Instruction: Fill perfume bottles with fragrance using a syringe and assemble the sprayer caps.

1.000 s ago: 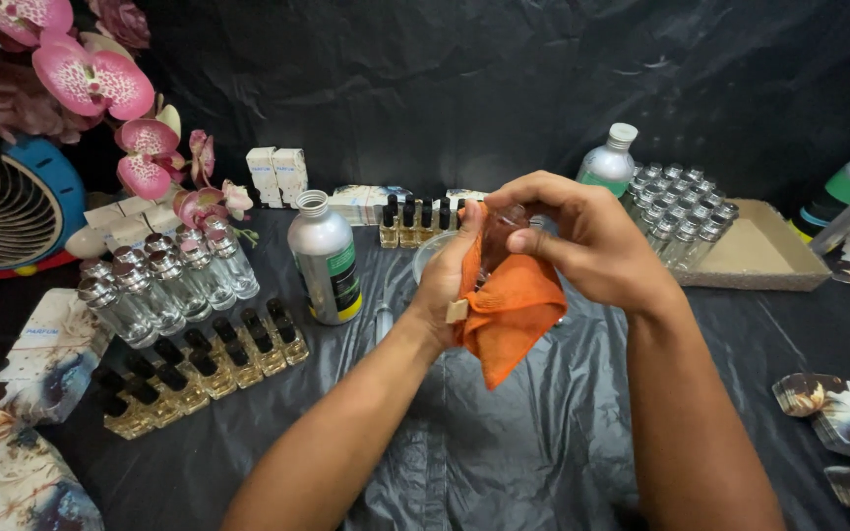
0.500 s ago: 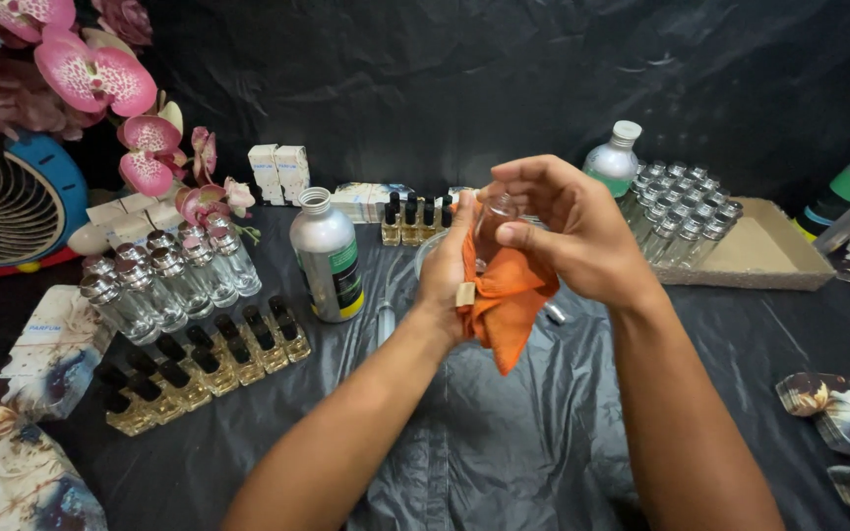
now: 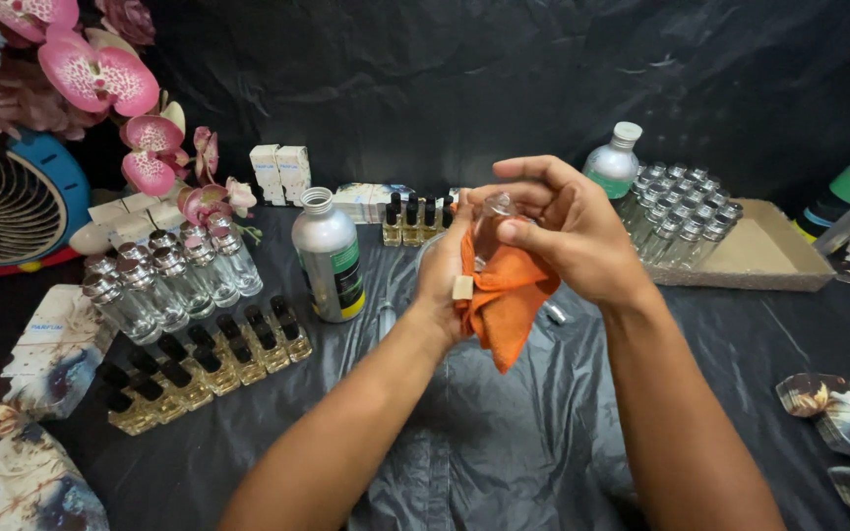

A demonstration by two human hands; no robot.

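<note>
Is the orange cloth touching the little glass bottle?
Touching. The head view shows the orange cloth pressed against the small glass bottle between both hands.

The orange cloth point(image 3: 504, 300) and fingers point(image 3: 533, 236) mostly hide the glass bottle point(image 3: 492, 218).

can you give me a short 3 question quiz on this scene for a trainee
1. True or false: both hands are at the small clear bottle.
2. What colour is the cloth bunched under that bottle?
A) blue B) orange C) white
3. Which side of the silver canister has the rows of dark-capped amber bottles, the person's left or right?

Key:
1. True: the left hand and right hand meet around it.
2. B
3. Left
</note>
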